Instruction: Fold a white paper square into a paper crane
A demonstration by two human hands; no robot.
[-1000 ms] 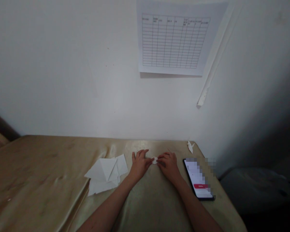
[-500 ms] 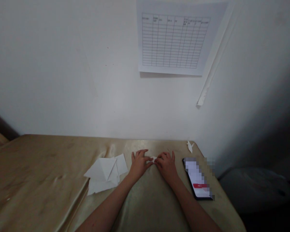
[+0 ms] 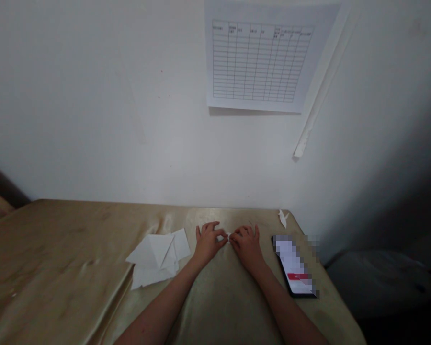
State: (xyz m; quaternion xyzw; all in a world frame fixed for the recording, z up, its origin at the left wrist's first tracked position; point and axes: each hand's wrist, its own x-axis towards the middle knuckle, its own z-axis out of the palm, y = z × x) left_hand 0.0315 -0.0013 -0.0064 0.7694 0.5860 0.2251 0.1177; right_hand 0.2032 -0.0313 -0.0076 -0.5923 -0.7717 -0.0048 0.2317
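Note:
Between my two hands is a small piece of white paper (image 3: 229,236), mostly hidden by the fingers. My left hand (image 3: 209,242) pinches its left side with thumb and forefinger, the other fingers raised apart. On the other side, my right hand (image 3: 247,243) grips the paper with thumb and fingertips. A small folded white paper bird (image 3: 282,218) lies near the far right corner of the table. Loose white paper sheets (image 3: 154,258), partly folded and overlapping, lie left of my left forearm.
A phone (image 3: 296,266) with a lit, partly blurred screen lies right of my right forearm. The table (image 3: 75,249) has a wrinkled golden-brown cover and meets a white wall. A printed grid sheet (image 3: 258,62) hangs there. Beyond the right edge is a dark, bulky shape (image 3: 377,278).
My left thumb and forefinger have shifted slightly, and less of the small paper shows between the hands. The sheets, phone and bird stay in place.

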